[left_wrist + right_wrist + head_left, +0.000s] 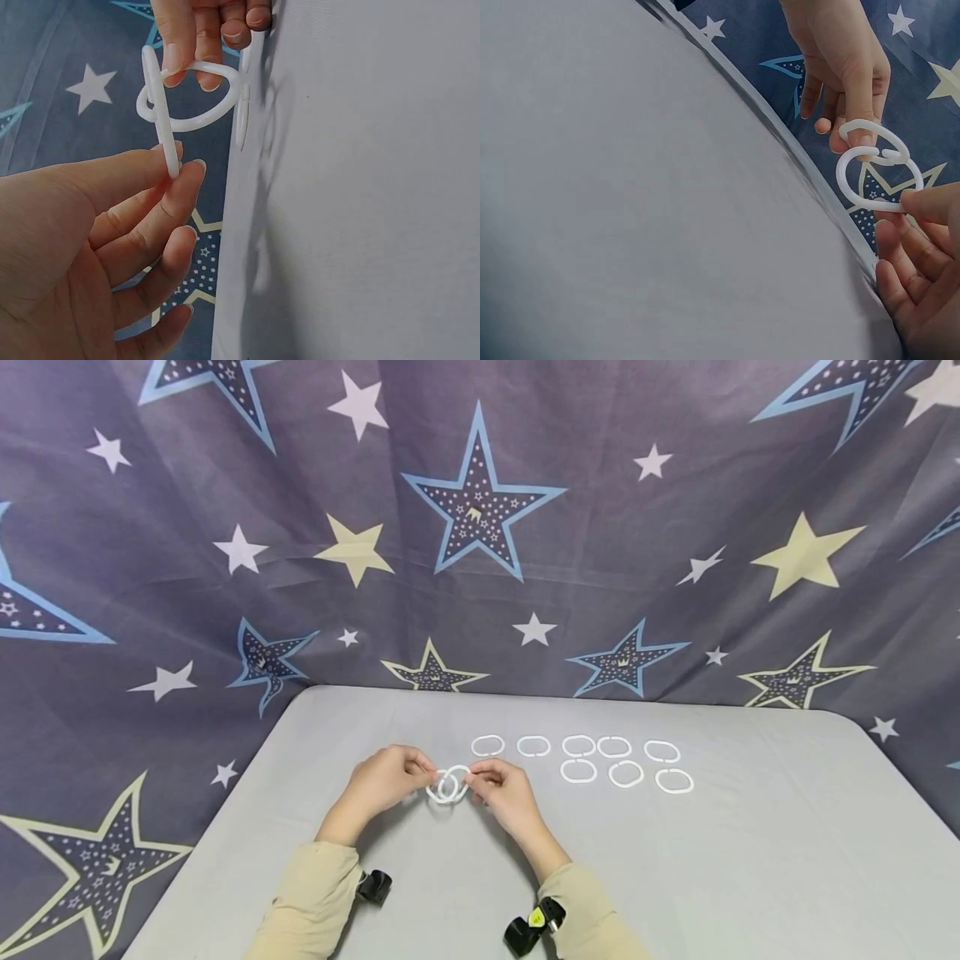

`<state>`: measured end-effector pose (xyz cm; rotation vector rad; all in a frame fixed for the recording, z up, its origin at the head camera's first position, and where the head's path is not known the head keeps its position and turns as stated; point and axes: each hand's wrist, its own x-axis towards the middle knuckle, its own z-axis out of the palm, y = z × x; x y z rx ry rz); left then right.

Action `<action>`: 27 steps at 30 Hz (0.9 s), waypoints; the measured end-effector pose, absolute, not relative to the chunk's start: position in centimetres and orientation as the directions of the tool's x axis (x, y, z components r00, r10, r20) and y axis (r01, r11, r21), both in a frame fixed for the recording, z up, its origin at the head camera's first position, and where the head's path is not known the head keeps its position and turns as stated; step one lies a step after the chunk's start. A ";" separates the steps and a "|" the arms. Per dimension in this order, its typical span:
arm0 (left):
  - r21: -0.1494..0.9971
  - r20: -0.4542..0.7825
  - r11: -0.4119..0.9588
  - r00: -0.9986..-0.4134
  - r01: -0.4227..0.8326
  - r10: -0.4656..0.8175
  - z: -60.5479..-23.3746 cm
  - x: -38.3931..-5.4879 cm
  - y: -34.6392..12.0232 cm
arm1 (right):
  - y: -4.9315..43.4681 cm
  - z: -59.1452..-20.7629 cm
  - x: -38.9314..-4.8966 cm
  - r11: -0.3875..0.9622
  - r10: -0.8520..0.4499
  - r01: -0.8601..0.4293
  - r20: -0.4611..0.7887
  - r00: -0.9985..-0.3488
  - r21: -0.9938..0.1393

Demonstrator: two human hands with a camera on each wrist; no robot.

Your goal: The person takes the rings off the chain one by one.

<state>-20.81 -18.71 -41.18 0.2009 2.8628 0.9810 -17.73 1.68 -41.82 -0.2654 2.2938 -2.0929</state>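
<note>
My left hand (386,781) pinches a white oval split ring (159,105) between thumb and fingertips, seen edge-on in the left wrist view. My right hand (512,799) pinches a second white split ring (847,188) by its edge. The two rings cross each other above the table and look hooked together. In the right wrist view, a small gap shows in the right hand's ring, beside the other ring. Both hands are close together, with only the rings between them.
Several matching white split rings, one at the near right (674,791), lie flat in two loose rows on the grey-covered table (787,843), right of my hands. A star-patterned cloth (585,552) hangs behind the table. Each wrist wears a black camera.
</note>
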 end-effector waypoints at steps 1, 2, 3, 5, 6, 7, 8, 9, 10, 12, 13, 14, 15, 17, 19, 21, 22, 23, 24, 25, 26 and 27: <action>0.615 -0.056 0.783 -0.986 0.092 0.160 -41.1 -20.8 -18.7 | 1.7 -41.8 -17.7 0.085 -0.143 -0.110 0.097 -0.985 -0.990; 0.615 -0.054 0.783 -0.986 0.094 0.160 -41.1 -20.7 -18.7 | 1.7 -41.7 -17.7 0.087 -0.143 -0.107 0.094 -0.985 -0.990; 0.612 -0.050 0.785 -0.986 0.098 0.162 -41.0 -20.7 -18.7 | 1.7 -42.3 -18.0 0.088 -0.140 -0.109 0.096 -0.986 -0.990; 0.609 -0.041 0.786 -0.985 0.107 0.166 -41.0 -20.6 -18.7 | 1.6 -43.5 -18.6 0.095 -0.130 -0.107 0.094 -0.987 -0.990; 0.607 -0.040 0.787 -0.985 0.109 0.167 -41.0 -20.6 -18.8 | 1.6 -44.0 -18.9 0.098 -0.125 -0.109 0.096 -0.987 -0.989; 0.605 -0.038 0.788 -0.985 0.113 0.171 -41.0 -20.6 -18.8 | 1.7 -44.5 -19.2 0.100 -0.120 -0.109 0.096 -0.988 -0.989; 0.605 -0.035 0.788 -0.984 0.117 0.173 -40.9 -20.5 -18.8 | 1.7 -45.0 -19.5 0.100 -0.115 -0.107 0.095 -0.989 -0.989; 0.603 -0.034 0.788 -0.984 0.120 0.176 -40.9 -20.5 -18.8 | 1.7 -45.6 -19.8 0.101 -0.110 -0.108 0.097 -0.989 -0.989; 0.604 -0.033 0.788 -0.983 0.123 0.178 -40.9 -20.5 -18.8 | 1.8 -45.5 -19.8 0.103 -0.108 -0.107 0.096 -0.990 -0.989; 0.602 -0.030 0.788 -0.983 0.128 0.183 -40.9 -20.5 -18.8 | 1.9 -45.3 -19.8 0.101 -0.107 -0.114 0.103 -0.989 -0.988; 0.602 -0.029 0.788 -0.982 0.130 0.184 -40.9 -20.5 -18.7 | 1.9 -45.2 -19.8 0.101 -0.107 -0.120 0.109 -0.988 -0.988; 0.601 -0.027 0.788 -0.982 0.133 0.186 -40.8 -20.5 -18.7 | 2.0 -45.1 -19.8 0.105 -0.105 -0.130 0.119 -0.987 -0.986; 0.600 -0.025 0.789 -0.982 0.135 0.187 -40.8 -20.5 -18.7 | 2.1 -45.0 -19.8 0.112 -0.103 -0.144 0.133 -0.986 -0.983; 0.597 -0.021 0.790 -0.982 0.138 0.188 -40.7 -20.4 -18.7 | 2.2 -44.8 -19.8 0.125 -0.101 -0.173 0.161 -0.982 -0.977; 0.596 -0.016 0.790 -0.982 0.142 0.188 -40.7 -20.4 -18.8 | 2.3 -44.7 -19.8 0.139 -0.104 -0.207 0.193 -0.976 -0.969; 0.595 -0.013 0.791 -0.982 0.143 0.188 -40.6 -20.4 -18.8 | 2.4 -44.5 -19.8 0.152 -0.109 -0.227 0.212 -0.971 -0.962; 0.595 -0.012 0.791 -0.982 0.145 0.188 -40.6 -20.4 -18.8 | 2.4 -44.5 -19.8 0.158 -0.113 -0.234 0.218 -0.969 -0.959; 0.595 -0.010 0.790 -0.982 0.146 0.189 -40.6 -20.4 -18.8 | 2.5 -44.4 -19.8 0.164 -0.117 -0.240 0.222 -0.968 -0.957; 0.596 -0.006 0.789 -0.982 0.150 0.191 -40.6 -20.4 -18.8 | 2.5 -44.4 -19.8 0.171 -0.120 -0.244 0.226 -0.967 -0.955; 0.595 -0.005 0.789 -0.981 0.152 0.192 -40.6 -20.4 -18.9 | 2.6 -44.4 -19.8 0.176 -0.122 -0.246 0.227 -0.966 -0.953; 0.597 -0.006 0.788 -0.982 0.150 0.191 -40.6 -20.4 -18.9 | 2.6 -44.4 -19.8 0.184 -0.125 -0.254 0.234 -0.964 -0.949; 0.597 -0.004 0.788 -0.981 0.152 0.192 -40.6 -20.4 -18.9 | 2.7 -44.4 -19.9 0.191 -0.127 -0.263 0.242 -0.962 -0.946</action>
